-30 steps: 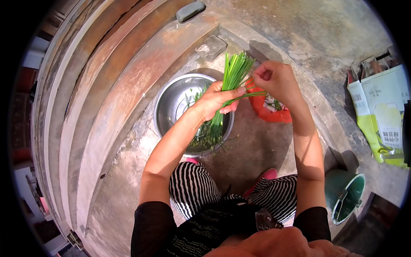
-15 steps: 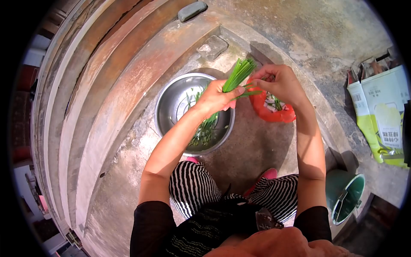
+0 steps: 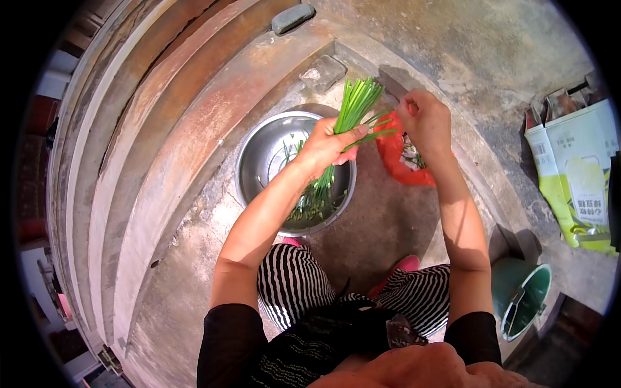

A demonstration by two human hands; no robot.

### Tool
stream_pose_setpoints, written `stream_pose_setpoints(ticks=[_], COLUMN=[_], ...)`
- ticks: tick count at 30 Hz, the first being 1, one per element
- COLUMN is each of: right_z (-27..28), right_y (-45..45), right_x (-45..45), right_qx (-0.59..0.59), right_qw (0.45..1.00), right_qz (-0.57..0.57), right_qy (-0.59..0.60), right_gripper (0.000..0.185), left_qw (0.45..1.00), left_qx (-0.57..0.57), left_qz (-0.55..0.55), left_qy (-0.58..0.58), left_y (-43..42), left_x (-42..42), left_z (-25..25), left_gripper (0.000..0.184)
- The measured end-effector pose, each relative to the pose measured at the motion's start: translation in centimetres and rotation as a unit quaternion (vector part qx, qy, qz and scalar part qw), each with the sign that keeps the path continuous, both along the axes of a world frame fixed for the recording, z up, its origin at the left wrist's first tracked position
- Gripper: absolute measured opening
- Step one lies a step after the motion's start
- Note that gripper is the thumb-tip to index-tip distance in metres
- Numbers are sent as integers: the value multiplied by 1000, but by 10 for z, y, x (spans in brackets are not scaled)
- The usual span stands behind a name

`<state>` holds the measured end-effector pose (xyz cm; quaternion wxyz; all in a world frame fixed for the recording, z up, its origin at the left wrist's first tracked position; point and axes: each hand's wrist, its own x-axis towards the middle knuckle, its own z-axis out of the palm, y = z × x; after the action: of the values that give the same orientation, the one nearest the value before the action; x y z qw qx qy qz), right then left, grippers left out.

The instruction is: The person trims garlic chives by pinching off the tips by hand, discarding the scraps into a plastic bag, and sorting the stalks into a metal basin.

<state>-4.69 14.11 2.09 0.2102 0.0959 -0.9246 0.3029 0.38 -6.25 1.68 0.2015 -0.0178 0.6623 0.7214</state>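
Note:
A bunch of flowering chives (image 3: pixel 356 107) is gripped in my left hand (image 3: pixel 327 143), cut ends up and budded tips hanging down. A few stems stick out sideways to the right of the bunch. Under that hand sits a metal basin (image 3: pixel 252 145) with more chives lying in it. My right hand (image 3: pixel 427 123) is raised just right of the bunch and apart from it, fingers curled in a pinch; what they hold, if anything, is hidden. Below this hand stands a red plastic bag (image 3: pixel 391 152), its top open, with pale and green scraps inside.
Concrete steps (image 3: pixel 187 123) curve along the left. A flat stone (image 3: pixel 323 72) lies behind the basin and a grey one (image 3: pixel 292 18) on the ledge. A green bucket (image 3: pixel 543 288) stands at lower right, near a white and green package (image 3: pixel 576 174). My striped trouser legs are below.
My right hand has pulled up and away from the chives, its fingers curling in more. The bunch in my left hand now stands more upright, with stems fanned to the right.

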Motion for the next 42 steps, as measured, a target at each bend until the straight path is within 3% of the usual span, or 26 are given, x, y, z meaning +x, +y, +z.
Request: stream_pose_setpoints(ticks=[3, 7, 9, 10, 12, 13, 15, 19, 21, 22, 24, 25, 27, 31, 36, 40, 42], right_z=[-7, -12, 6, 15, 30, 30, 25, 16, 12, 13, 13, 12, 12, 22, 26, 20, 18], right_y=[34, 52, 43, 35, 18, 11, 3, 0, -5, -8, -13, -13, -10, -8, -12, -10, -13], right_x=[-12, -15, -15, -12, -4, -1, 2, 0, 2, 4, 6, 6, 5, 8, 12, 10, 12], right_qx=[68, 185, -13, -13, -285, -286, -317, -329, -171, -170, -71, -71, -270, -196, -34, -18, 59], right_qw=[996, 983, 995, 995, 908, 908, 887, 884, 963, 963, 987, 987, 923, 903, 955, 973, 979], right_qz=[3, 4, 37, 36, 122, 122, 228, 211, 163, 162, 144, 144, 204, 240, 242, 211, 195], right_qy=[-63, -14, -96, -96, -282, -282, -245, -256, -129, -129, 8, 8, -186, -298, -170, -91, 24], right_gripper=[14, 16, 23, 23, 32, 32, 35, 23, 15, 15, 10, 10, 12, 11, 15, 15, 13], left_qw=[998, 990, 988, 988, 989, 989, 990, 989, 990, 990, 990, 991, 993, 994, 996, 998, 998], left_qx=[63, 113, 118, 112, 106, 107, 105, 100, 98, 95, 93, 79, 66, 53, 16, 50, 57], left_qz=[-12, -61, -78, -80, -84, -76, -69, -81, -76, -82, -88, -82, -75, -74, -78, -24, -13], left_qy=[-8, -54, -65, -63, -59, -65, -70, -69, -59, -62, -64, -64, -65, -54, -45, -35, -28], left_y=[-8, -10, -9, -8, -4, -2, -1, -3, -3, -3, -3, -3, -3, -2, 0, 0, 0], left_x=[1, 1, 1, 2, 2, 4, 5, 4, 2, 1, 0, 1, 2, 3, 2, 1, -1], left_z=[0, 1, 0, -2, -1, 3, 6, 4, 1, 0, 0, 1, 1, -5, -4, -6, -8], left_gripper=[21, 24, 24, 24, 24, 23, 23, 22, 22, 23, 24, 24, 24, 26, 25, 23, 23])
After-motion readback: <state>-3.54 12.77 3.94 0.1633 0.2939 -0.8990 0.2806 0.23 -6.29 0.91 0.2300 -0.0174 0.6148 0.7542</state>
